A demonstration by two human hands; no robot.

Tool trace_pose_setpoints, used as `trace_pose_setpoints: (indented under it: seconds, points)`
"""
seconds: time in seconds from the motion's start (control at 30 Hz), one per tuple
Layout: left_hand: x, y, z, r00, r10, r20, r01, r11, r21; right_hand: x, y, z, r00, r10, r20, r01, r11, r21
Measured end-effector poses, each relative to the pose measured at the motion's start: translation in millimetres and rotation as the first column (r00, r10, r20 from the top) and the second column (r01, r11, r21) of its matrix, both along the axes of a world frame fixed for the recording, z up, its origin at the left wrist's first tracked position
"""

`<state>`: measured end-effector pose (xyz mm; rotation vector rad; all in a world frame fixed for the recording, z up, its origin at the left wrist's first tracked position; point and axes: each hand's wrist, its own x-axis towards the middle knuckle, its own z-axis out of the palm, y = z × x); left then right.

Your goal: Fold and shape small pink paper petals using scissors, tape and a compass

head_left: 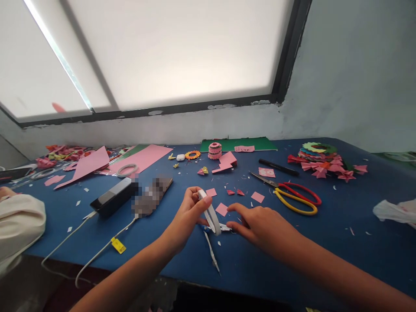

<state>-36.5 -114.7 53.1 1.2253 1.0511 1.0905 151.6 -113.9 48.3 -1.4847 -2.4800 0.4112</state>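
Note:
My left hand [187,209] grips a white roll of tape [211,219] on its edge, the thumb pressed to its near side. To the right of the roll is my right hand [260,222], its index finger and thumb apart with nothing visible between them. Its index fingertip is beside a small pink paper square [221,209]; whether it touches the square I cannot tell. More pink squares [258,197] and two small folded pink pieces [235,192] lie behind. Below the roll rests a thin white pointed tool [212,253], partly hidden by the hand and tape.
Scissors [297,197] with red and yellow handles and a black pen [278,167] lie to the right. Paper flowers [328,162] are stacked farther right. A black device [113,197] with cables and pink sheets [143,158] occupy the left. Someone's pale sleeve [21,225] shows at far left.

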Motion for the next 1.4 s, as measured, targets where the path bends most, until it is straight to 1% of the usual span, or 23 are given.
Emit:
trace_pose_setpoints:
  seconds: [0.03,0.07,0.1,0.17,0.23,0.3,0.37,0.47,0.57,0.67,0.8,0.97,1.1,1.13,1.2,1.3,1.37,1.4]
  points:
    - [1.2,0.4,-0.6,1.000,0.009,0.001,-0.009,1.000,-0.004,0.2,1.0,0.1,0.999,-0.010,-0.053,0.010,1.000,0.006]
    - [2.2,0.7,-1.2,1.000,0.018,0.001,-0.018,1.000,-0.005,0.1,2.2,1.6,0.988,0.004,-0.157,-0.005,1.000,-0.007]
    - [3.0,0.9,-1.8,1.000,0.024,0.001,-0.024,1.000,-0.003,-0.1,3.2,4.1,0.959,0.030,-0.283,-0.040,0.999,-0.030]
    - [4.5,1.1,-3.0,1.000,0.026,-0.003,-0.026,1.000,0.008,-1.6,4.1,10.5,0.860,0.071,-0.505,-0.121,0.990,-0.067]
    - [5.7,1.2,-4.2,1.000,0.029,-0.002,-0.029,0.999,0.022,-4.1,3.6,15.4,0.784,0.088,-0.614,-0.173,0.982,-0.080]
    - [6.7,1.4,-5.4,0.999,0.040,0.009,-0.040,0.999,0.035,-7.1,2.9,16.5,0.743,0.094,-0.663,-0.197,0.977,-0.082]
    - [7.7,2.0,-6.7,0.998,0.058,0.031,-0.059,0.997,0.039,-9.5,2.7,14.3,0.720,0.090,-0.688,-0.197,0.977,-0.079]
    - [8.9,2.9,-8.3,0.995,0.065,0.076,-0.066,0.998,0.018,-11.4,3.0,9.6,0.715,0.088,-0.693,-0.191,0.979,-0.073]
    - [9.8,3.4,-8.4,0.988,0.057,0.143,-0.052,0.998,-0.036,-10.9,2.5,6.9,0.708,0.112,-0.698,-0.217,0.974,-0.063]
    - [9.2,4.7,-6.6,0.972,0.035,0.234,0.001,0.988,-0.152,-7.8,1.3,6.5,0.716,0.140,-0.684,-0.216,0.976,-0.026]
    - [6.0,8.6,-5.1,0.932,-0.036,0.360,0.153,0.941,-0.302,-1.7,1.9,5.8,0.761,0.212,-0.614,-0.209,0.975,0.078]
    - [3.0,12.4,-7.0,0.889,0.025,0.456,0.195,0.881,-0.430,3.6,5.8,-1.0,0.804,0.317,-0.502,-0.271,0.948,0.165]
    - [2.3,13.8,-5.7,0.866,0.041,0.499,0.237,0.844,-0.481,4.4,7.8,-4.9,0.816,0.367,-0.446,-0.290,0.928,0.234]
    - [2.2,14.1,-5.1,0.863,0.047,0.503,0.241,0.837,-0.492,4.5,8.3,-5.2,0.828,0.362,-0.429,-0.282,0.929,0.239]
    - [2.1,14.6,-4.1,0.860,0.064,0.507,0.237,0.829,-0.506,5.1,9.8,-5.4,0.876,0.314,-0.368,-0.242,0.943,0.227]
    - [1.9,14.8,-4.6,0.851,0.065,0.521,0.240,0.835,-0.496,7.2,13.4,-5.8,0.974,0.147,-0.174,-0.110,0.972,0.208]
    - [1.6,14.5,-5.8,0.843,0.050,0.536,0.258,0.837,-0.483,8.8,15.5,-6.0,0.998,0.036,-0.054,-0.025,0.978,0.205]
    - [1.4,14.5,-6.4,0.840,0.047,0.540,0.264,0.835,-0.483,9.4,15.9,-5.9,0.999,0.007,-0.033,0.000,0.979,0.205]
